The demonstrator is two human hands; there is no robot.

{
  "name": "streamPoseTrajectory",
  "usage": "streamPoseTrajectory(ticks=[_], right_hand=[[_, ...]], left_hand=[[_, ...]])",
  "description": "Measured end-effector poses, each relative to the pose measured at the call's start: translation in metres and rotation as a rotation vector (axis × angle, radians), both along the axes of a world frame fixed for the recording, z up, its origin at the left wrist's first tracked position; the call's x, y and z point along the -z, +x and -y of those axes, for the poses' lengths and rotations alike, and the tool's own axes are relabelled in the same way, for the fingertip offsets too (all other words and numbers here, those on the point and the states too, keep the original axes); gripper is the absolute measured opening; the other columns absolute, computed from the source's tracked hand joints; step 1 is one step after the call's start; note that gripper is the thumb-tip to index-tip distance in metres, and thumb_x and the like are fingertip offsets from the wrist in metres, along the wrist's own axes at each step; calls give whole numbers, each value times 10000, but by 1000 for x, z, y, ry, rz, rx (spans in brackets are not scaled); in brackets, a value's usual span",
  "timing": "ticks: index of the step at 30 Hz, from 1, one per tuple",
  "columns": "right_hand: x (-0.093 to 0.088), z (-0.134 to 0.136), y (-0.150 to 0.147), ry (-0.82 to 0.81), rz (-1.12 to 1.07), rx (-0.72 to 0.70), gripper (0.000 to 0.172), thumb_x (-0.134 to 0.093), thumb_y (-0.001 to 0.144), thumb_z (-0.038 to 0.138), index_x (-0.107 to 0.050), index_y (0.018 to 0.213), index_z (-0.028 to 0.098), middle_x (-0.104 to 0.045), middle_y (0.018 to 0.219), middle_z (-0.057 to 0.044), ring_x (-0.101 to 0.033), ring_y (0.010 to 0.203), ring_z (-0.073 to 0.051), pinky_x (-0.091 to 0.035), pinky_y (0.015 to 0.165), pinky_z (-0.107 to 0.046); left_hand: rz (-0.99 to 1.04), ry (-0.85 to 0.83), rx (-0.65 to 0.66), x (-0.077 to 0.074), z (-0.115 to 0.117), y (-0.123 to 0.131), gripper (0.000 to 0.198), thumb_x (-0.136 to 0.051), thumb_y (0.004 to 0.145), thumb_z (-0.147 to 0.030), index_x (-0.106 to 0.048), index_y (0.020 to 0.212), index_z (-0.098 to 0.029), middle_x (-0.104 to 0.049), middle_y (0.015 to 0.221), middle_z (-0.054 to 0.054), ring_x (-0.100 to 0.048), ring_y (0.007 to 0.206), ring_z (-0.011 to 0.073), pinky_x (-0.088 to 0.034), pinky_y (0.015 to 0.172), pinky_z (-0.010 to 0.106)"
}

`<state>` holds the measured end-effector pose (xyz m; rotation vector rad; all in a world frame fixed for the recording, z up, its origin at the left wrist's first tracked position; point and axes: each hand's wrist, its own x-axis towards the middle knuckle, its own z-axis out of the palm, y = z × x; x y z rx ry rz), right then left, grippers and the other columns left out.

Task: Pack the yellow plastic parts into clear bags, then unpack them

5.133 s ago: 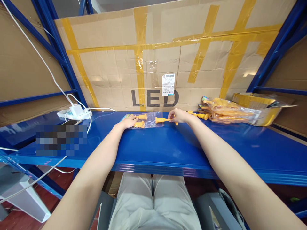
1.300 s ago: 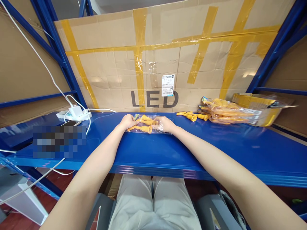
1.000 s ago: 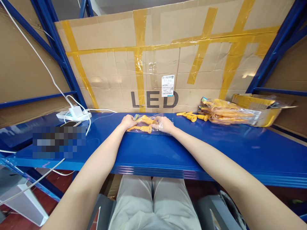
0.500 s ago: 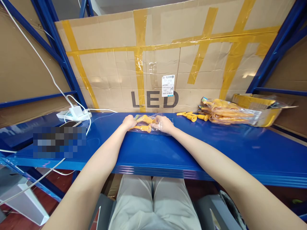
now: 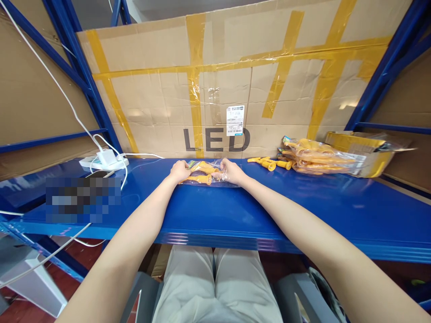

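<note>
- Left hand (image 5: 180, 171): fingers curled and closed on the left end of the clear bag (image 5: 215, 178); forearm stretched across the blue shelf (image 5: 235, 211).
- Right hand (image 5: 231, 172): fingers drawn together, pinching the right part of the same bag; the film is bunched under them.
- Clear bag: lies on the shelf between the two hands, near the back edge, just below the printed "LED"; orange plastic pieces (image 5: 202, 172) show inside it, lying roughly crosswise.
- Loose orange pieces (image 5: 269, 163): on the shelf to the right, apart from the right hand.
- Filled bags (image 5: 316, 157): stacked further right, touching a yellow box (image 5: 363, 150).
- Cardboard sheet (image 5: 151, 103): upright behind the shelf, crossed with yellow tape; white label (image 5: 235, 120) above the lettering.
- Power strip (image 5: 104, 161): far left on the shelf, with a white cable (image 5: 60, 89) rising from it.
</note>
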<state>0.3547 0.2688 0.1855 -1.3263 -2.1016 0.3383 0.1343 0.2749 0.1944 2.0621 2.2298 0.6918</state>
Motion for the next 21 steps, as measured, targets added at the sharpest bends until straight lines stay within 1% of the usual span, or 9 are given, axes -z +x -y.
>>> streamPoseTrajectory(ticks=[1, 3, 5, 7, 10, 13, 15, 18, 21], right_hand=[[0, -1, 1, -35, -57, -43, 381, -702, 680, 499, -553, 803, 170, -582, 705, 1, -483, 626, -121, -314, 543, -225], [0, -4, 3, -180, -145, -144, 398, -705, 656, 523, -572, 720, 154, -510, 598, 33, -398, 528, -78, -277, 500, -217], [0, -5, 5, -358, -184, -229, 441, -718, 629, 548, -634, 758, 135, -438, 517, 62, -309, 451, -49, -224, 455, -215], [-1, -5, 7, -467, -191, -257, 483, -731, 623, 539, -689, 861, 120, -401, 477, 77, -255, 410, -35, -183, 426, -214], [-5, 0, 8, -500, -180, -262, 471, -717, 675, 468, -723, 980, 110, -421, 470, 70, -249, 402, -31, -185, 414, -213], [-12, 5, 9, -511, -130, -322, 399, -695, 709, 328, -729, 1058, 138, -496, 521, 48, -289, 444, -34, -229, 438, -205], [-15, 6, 10, -530, -85, -369, 388, -660, 703, 228, -728, 1079, 165, -543, 565, 39, -312, 468, -35, -250, 453, -198], [-16, 3, 12, -564, -39, -422, 435, -582, 671, 138, -734, 1075, 186, -563, 581, 38, -317, 463, -37, -236, 438, -193], [-14, -1, 14, -585, -18, -446, 503, -531, 635, 104, -730, 1087, 199, -561, 575, 43, -295, 442, -36, -200, 417, -195]], left_hand=[[-7, 62, 28, 1, -1, 0, 140, -657, 734, -271, -617, 842, -192, -675, 1045, 102, -624, 994, 249, -487, 802, 289], [-5, 158, 135, 1, -2, 1, 172, -626, 757, -261, -644, 908, -181, -666, 1097, 93, -607, 1044, 229, -469, 888, 283], [15, 185, 275, 1, -2, 4, 216, -555, 803, -250, -669, 969, -169, -663, 1147, 78, -600, 1077, 206, -441, 954, 273], [33, 151, 392, 1, -1, 7, 297, -491, 838, -255, -679, 1052, -170, -653, 1210, 55, -589, 1120, 193, -413, 1005, 269], [41, 38, 506, 3, -2, 8, 383, -454, 853, -296, -668, 1159, -210, -613, 1288, -3, -524, 1233, 197, -358, 1071, 279], [61, -56, 544, 6, -4, 5, 415, -435, 863, -347, -660, 1195, -243, -523, 1372, -40, -427, 1325, 199, -291, 1118, 273], [87, -89, 553, 8, -7, 3, 444, -426, 869, -392, -649, 1217, -229, -463, 1416, -28, -384, 1353, 200, -253, 1135, 268], [115, -101, 579, 11, -11, 0, 512, -441, 857, -492, -638, 1234, -208, -421, 1442, -1, -328, 1382, 211, -204, 1154, 279], [129, -112, 595, 13, -14, -1, 580, -447, 827, -596, -653, 1215, -217, -422, 1444, 0, -297, 1395, 226, -186, 1161, 295]])
